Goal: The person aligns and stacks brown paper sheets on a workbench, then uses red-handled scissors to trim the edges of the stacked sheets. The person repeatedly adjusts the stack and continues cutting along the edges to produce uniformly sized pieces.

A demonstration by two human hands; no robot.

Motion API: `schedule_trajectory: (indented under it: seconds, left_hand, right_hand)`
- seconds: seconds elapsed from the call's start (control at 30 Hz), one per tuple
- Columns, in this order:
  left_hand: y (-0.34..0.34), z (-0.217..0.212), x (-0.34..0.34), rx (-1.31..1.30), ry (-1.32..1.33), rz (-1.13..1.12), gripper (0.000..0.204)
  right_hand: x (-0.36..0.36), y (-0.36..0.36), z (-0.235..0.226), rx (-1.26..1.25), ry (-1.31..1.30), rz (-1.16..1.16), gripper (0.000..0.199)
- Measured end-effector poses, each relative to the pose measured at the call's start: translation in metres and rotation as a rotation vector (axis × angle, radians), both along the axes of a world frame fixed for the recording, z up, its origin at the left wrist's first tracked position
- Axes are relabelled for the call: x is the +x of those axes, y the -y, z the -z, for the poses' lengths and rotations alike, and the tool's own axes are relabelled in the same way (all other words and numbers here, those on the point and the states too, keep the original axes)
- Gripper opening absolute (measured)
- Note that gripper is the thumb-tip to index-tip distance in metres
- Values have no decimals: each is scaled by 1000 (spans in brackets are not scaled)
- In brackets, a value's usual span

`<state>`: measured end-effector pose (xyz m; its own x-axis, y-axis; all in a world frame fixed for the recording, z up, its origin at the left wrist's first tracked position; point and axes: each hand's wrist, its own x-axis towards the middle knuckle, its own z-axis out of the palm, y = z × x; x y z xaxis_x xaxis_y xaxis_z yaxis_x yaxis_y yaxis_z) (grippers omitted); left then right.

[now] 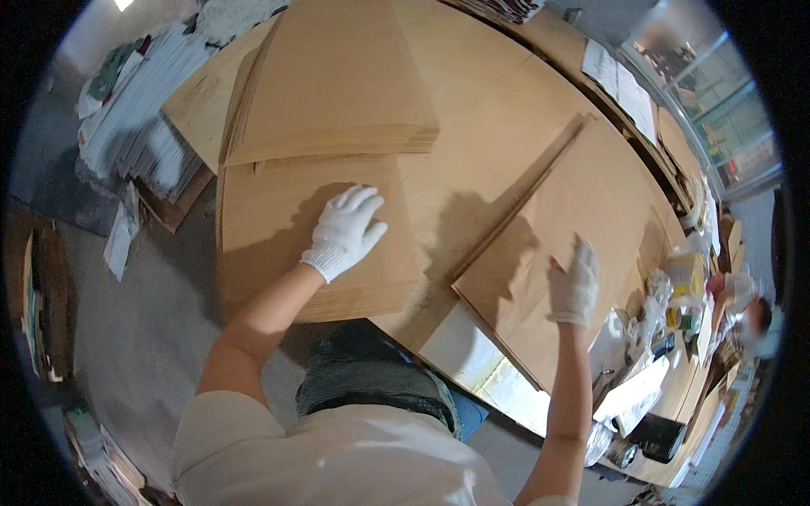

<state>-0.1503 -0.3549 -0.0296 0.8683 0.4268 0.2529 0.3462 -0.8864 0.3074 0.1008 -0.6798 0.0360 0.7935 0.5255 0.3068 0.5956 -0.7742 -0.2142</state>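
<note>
A: Left grip [346, 232]: white cotton glove, fingers spread, palm flat on top of the near stack of brown sheets [316, 244]. No pinch, only pressing down.

B: And the right grip [574, 287]?

A: Gloved too, fingers together and laid flat on the slanted brown sheet pile [557, 236]. Nothing pinched there either, just resting on the top sheet near its lower edge.

B: Position of that slanted pile, taking the near stack as the mark?

A: To the right of the near stack, well apart from it, with bare plywood worktop [481, 110] between. Turned at an angle, one corner hanging past the worktop edge toward the body.

B: Anything behind the near stack?

A: A taller stack of brown sheets [329, 84], just beyond it and overlapping its far edge. Fanned slightly at the side.

B: Left of the near stack?

A: Down on the floor, bundles of white and grey paper [143, 110], well apart.

B: Far right of it?

A: Clutter of bottles and packets [675, 295] past the slanted pile, and another person [747, 316] at the rim, too blurred to tell more.
</note>
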Motion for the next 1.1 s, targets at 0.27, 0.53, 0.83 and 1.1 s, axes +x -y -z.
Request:
schedule_trajectory:
  seconds: [0.27, 0.53, 0.83, 1.1]
  left_hand:
    - [-1, 5, -3, -30, 107, 48, 44]
    - [-4, 2, -2, -77, 121, 28, 40]
    - [-5, 10, -4, -66, 235, 43, 38]
    - [-11, 33, -49, -145, 135, -121, 33]
  right_hand:
    - [-64, -276, 13, -61, 175, -693, 48]
    - [-44, -351, 47, -158, 286, -794, 25]
    - [-32, -373, 6, -367, 168, -750, 22]
    - [-79, -243, -49, -343, 243, -962, 16]
